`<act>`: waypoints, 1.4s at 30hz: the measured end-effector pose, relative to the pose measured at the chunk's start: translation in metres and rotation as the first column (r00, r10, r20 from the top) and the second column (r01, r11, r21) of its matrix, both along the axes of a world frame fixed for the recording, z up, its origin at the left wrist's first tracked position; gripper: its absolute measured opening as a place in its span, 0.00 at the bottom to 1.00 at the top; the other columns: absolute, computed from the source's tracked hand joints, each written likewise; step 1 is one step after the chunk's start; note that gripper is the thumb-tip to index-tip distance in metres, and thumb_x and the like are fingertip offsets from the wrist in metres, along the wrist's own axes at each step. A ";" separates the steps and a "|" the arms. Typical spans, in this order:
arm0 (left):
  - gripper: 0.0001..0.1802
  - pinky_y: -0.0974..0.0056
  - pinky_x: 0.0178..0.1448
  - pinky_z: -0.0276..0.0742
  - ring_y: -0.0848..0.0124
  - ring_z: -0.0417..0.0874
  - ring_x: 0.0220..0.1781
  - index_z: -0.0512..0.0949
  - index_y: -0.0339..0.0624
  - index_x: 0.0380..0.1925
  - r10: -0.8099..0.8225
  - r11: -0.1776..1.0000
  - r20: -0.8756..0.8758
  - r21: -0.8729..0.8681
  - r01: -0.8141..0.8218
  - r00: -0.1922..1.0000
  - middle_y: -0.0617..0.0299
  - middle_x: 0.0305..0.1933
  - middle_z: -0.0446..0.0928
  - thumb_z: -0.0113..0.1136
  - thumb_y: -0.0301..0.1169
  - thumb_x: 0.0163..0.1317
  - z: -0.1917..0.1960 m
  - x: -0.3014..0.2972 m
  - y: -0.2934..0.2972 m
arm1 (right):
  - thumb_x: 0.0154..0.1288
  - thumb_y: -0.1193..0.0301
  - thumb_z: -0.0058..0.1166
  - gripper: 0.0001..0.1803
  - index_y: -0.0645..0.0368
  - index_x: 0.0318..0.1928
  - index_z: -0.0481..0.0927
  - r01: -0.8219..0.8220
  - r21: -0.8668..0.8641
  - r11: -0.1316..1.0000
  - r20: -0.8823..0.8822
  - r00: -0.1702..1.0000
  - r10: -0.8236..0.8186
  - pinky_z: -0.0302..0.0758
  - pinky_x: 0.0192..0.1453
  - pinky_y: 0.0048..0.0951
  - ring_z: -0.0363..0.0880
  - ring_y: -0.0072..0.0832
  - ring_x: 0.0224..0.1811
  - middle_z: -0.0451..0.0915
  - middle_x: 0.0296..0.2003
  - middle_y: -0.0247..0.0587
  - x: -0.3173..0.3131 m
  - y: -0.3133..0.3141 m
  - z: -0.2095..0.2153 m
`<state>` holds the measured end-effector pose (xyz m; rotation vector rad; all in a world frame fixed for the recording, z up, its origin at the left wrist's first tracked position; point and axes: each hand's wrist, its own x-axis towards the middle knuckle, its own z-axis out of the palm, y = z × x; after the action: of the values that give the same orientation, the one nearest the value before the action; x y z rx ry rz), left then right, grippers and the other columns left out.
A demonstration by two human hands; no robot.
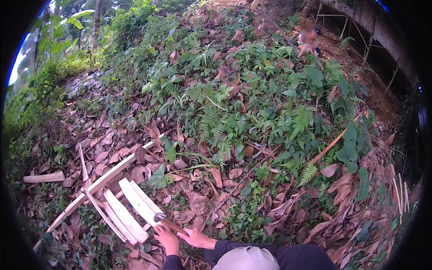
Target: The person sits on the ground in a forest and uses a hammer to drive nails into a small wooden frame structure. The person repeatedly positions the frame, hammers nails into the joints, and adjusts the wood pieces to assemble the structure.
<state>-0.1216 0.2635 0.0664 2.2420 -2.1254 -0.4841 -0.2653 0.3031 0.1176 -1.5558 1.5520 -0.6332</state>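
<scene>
At the bottom, my right hand is closed round the brown wooden handle of a hammer. The dark metal hammer head sits by the lower end of a pale split board. Close beside it is my left hand, its fingers bent together near the board's end and the hammer head. Whatever is in those fingers is too small or hidden to make out. Another pale board lies to the left, roughly parallel, on crossing pieces of wood. A thin curved strip rests beside it.
A long squared pole runs diagonally under the wood. A short wood piece lies far left. Dry leaves and ferns cover the rising slope. A reddish stick leans at right. Another person is uphill near a roofed structure.
</scene>
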 end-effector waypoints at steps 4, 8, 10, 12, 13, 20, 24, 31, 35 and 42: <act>0.39 0.41 0.67 0.70 0.52 0.59 0.78 0.64 0.38 0.71 -0.057 0.998 0.012 0.033 0.057 0.998 0.48 0.70 0.64 0.63 0.37 0.60 0.002 0.010 0.001 | 0.76 0.53 0.54 0.25 0.68 0.43 0.81 0.011 0.042 0.999 -0.012 1.000 -0.011 0.75 0.31 0.44 0.83 0.42 0.23 0.79 0.20 0.57 -0.002 0.001 0.003; 0.44 0.41 0.66 0.72 0.55 0.60 0.77 0.66 0.39 0.69 -0.095 0.993 -0.003 0.071 0.095 0.996 0.51 0.68 0.65 0.70 0.40 0.53 0.011 0.019 -0.003 | 0.76 0.52 0.53 0.26 0.68 0.45 0.80 0.010 0.042 0.999 0.001 1.000 -0.010 0.74 0.30 0.46 0.83 0.45 0.23 0.78 0.19 0.58 -0.003 0.002 0.000; 0.46 0.41 0.66 0.73 0.56 0.61 0.76 0.66 0.40 0.70 -0.101 0.989 -0.035 0.107 0.104 0.994 0.51 0.69 0.64 0.72 0.42 0.50 0.014 0.023 -0.005 | 0.77 0.52 0.52 0.26 0.67 0.47 0.79 0.005 0.049 0.999 0.012 1.000 -0.006 0.74 0.30 0.48 0.84 0.51 0.24 0.77 0.19 0.60 -0.002 0.004 0.001; 0.46 0.41 0.66 0.73 0.56 0.61 0.76 0.66 0.41 0.70 -0.107 0.987 -0.061 0.116 0.114 0.992 0.52 0.69 0.64 0.72 0.42 0.51 0.014 0.026 -0.007 | 0.77 0.52 0.51 0.26 0.67 0.47 0.79 0.001 0.053 0.999 0.011 1.000 -0.002 0.74 0.30 0.48 0.84 0.52 0.24 0.77 0.19 0.61 -0.002 0.003 -0.004; 0.46 0.41 0.66 0.73 0.57 0.61 0.76 0.66 0.41 0.70 -0.110 0.986 -0.064 0.122 0.117 0.992 0.52 0.69 0.64 0.72 0.42 0.51 0.013 0.027 -0.007 | 0.77 0.52 0.51 0.26 0.67 0.47 0.79 -0.001 0.053 0.999 0.010 1.000 0.001 0.74 0.30 0.48 0.84 0.52 0.24 0.77 0.19 0.62 -0.002 0.002 -0.005; 0.45 0.38 0.69 0.70 0.56 0.58 0.79 0.64 0.42 0.72 -0.123 0.980 -0.034 0.150 0.127 0.992 0.52 0.72 0.62 0.69 0.41 0.55 0.016 0.021 -0.012 | 0.77 0.52 0.53 0.25 0.67 0.43 0.80 0.004 0.020 1.000 -0.009 1.000 -0.004 0.74 0.29 0.45 0.82 0.40 0.21 0.78 0.19 0.54 -0.001 -0.002 -0.007; 0.47 0.36 0.71 0.68 0.53 0.56 0.80 0.60 0.42 0.74 -0.144 0.987 0.078 0.080 0.137 0.987 0.49 0.75 0.60 0.68 0.41 0.55 -0.010 0.024 -0.001 | 0.77 0.50 0.52 0.26 0.66 0.47 0.82 0.001 0.020 1.000 0.037 0.999 -0.002 0.75 0.31 0.45 0.83 0.41 0.24 0.79 0.20 0.54 0.004 0.000 0.008; 0.54 0.39 0.69 0.71 0.55 0.57 0.80 0.57 0.41 0.76 -0.135 0.986 0.069 0.111 0.127 0.988 0.51 0.73 0.61 0.72 0.43 0.51 -0.001 0.021 -0.003 | 0.77 0.47 0.52 0.28 0.64 0.47 0.83 0.059 0.173 0.983 0.086 0.993 -0.075 0.71 0.25 0.35 0.76 0.25 0.19 0.75 0.18 0.34 -0.002 -0.001 -0.022; 0.53 0.40 0.69 0.72 0.55 0.58 0.79 0.59 0.42 0.76 -0.126 0.988 0.075 0.100 0.118 0.989 0.52 0.73 0.62 0.72 0.41 0.49 -0.003 0.026 -0.002 | 0.77 0.46 0.51 0.28 0.63 0.39 0.80 0.092 0.309 0.947 0.178 0.972 -0.153 0.68 0.17 0.31 0.73 0.22 0.14 0.73 0.16 0.31 0.002 -0.001 -0.008; 0.54 0.38 0.70 0.70 0.55 0.57 0.81 0.59 0.42 0.76 -0.123 0.983 0.042 0.145 0.116 0.992 0.52 0.74 0.61 0.74 0.38 0.47 0.016 0.023 0.000 | 0.76 0.46 0.52 0.28 0.62 0.37 0.78 0.111 0.314 0.943 0.174 0.969 -0.172 0.67 0.15 0.30 0.72 0.22 0.12 0.73 0.16 0.31 -0.002 -0.001 -0.012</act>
<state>-0.0990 0.2640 0.0828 2.2289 -2.3320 -0.6086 -0.2668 0.3018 0.1055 -1.1241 1.5359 -0.5803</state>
